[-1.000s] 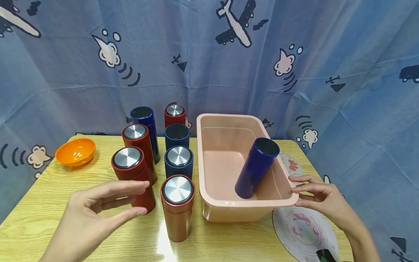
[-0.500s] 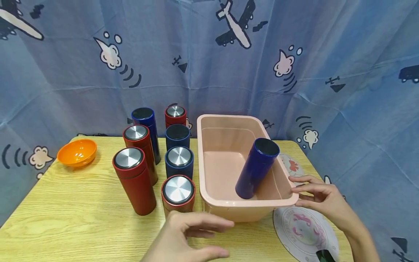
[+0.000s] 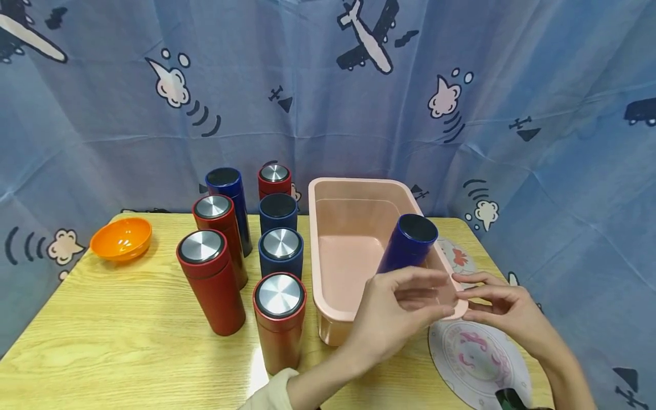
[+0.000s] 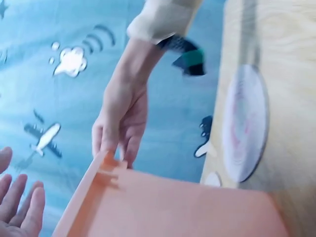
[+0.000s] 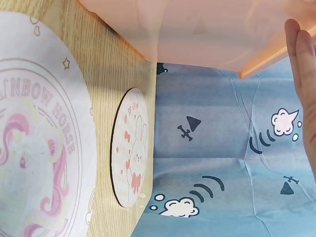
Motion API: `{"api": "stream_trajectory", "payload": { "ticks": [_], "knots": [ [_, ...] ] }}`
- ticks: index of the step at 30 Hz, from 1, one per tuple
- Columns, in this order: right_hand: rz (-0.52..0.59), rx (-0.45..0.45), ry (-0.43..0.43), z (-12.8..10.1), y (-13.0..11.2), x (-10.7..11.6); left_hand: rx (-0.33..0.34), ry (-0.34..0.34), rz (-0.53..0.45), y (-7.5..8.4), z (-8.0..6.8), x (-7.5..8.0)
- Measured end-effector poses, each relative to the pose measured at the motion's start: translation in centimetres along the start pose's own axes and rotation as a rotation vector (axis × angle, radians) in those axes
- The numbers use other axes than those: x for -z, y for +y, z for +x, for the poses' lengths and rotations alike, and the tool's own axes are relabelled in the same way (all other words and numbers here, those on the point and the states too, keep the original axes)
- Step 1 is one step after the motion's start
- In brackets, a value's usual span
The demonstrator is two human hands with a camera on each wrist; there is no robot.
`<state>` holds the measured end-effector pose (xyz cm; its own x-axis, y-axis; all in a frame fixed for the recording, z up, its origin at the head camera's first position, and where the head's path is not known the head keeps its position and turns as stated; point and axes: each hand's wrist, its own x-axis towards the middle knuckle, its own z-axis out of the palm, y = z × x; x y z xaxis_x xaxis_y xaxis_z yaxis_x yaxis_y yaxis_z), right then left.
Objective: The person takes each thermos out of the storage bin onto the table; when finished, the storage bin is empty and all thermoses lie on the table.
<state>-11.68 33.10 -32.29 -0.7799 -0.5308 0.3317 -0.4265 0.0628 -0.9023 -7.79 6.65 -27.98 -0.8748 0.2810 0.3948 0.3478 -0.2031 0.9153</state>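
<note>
Both hands meet at the near right corner of a pink rectangular plastic tub (image 3: 328, 193).
Left hand (image 3: 392, 313) open-fingered before the leaning dark blue cylindrical flask (image 3: 408, 242); right hand (image 3: 504, 313) relaxed, fingertips at the rim.

Left of the pink bin (image 3: 328, 228), 7 upright flasks (image 3: 279, 319) block my way; the bare table (image 3: 102, 330) left of them lies open.

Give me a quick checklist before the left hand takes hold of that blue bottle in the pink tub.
1. Left hand holds nothing, fingers relaxed: ok.
2. Blue bottle upright: not ok, it leans on the pink tub wall.
3. Right hand steadies the tub's near right corner: ok.
4. Left hand already touching the bottle: cannot tell.
5. Nearest red bottle out of the left arm's way: ok, standing apart.
</note>
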Motion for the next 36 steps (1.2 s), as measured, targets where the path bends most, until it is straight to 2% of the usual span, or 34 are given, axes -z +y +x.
{"api": "stream_trajectory", "payload": {
  "ticks": [6, 9, 13, 16, 19, 25, 32, 36],
  "knots": [
    [0.017, -0.014, 0.014, -0.2, 0.0, 0.2, 0.019, 0.095, 0.057, -0.2, 3.3, -0.1],
    [0.016, -0.021, 0.021, -0.2, 0.0, 0.2, 0.053, 0.164, 0.048, -0.4, 4.7, 0.2],
    [0.014, -0.018, 0.021, 0.0, -0.1, 0.1, 0.129, 0.268, 0.022, -0.9, 6.2, 0.5],
    [0.012, -0.006, 0.014, 0.1, -0.1, 0.0, 0.177, 0.310, 0.020, -1.2, 7.1, 0.7],
    [0.012, 0.001, 0.008, 0.2, -0.1, 0.0, 0.228, 0.310, 0.012, -1.6, 7.6, 0.8],
    [0.033, 0.021, 0.005, 0.1, 0.1, 0.2, 0.299, 0.231, 0.018, -2.0, 8.0, 0.4],
    [0.044, 0.023, -0.004, 0.2, 0.2, 0.2, 0.334, 0.252, 0.094, -2.1, 7.8, 0.3],
    [0.047, 0.009, 0.000, 0.3, 0.1, 0.1, 0.345, 0.267, 0.173, -2.1, 7.6, 0.3]
  ]
}}
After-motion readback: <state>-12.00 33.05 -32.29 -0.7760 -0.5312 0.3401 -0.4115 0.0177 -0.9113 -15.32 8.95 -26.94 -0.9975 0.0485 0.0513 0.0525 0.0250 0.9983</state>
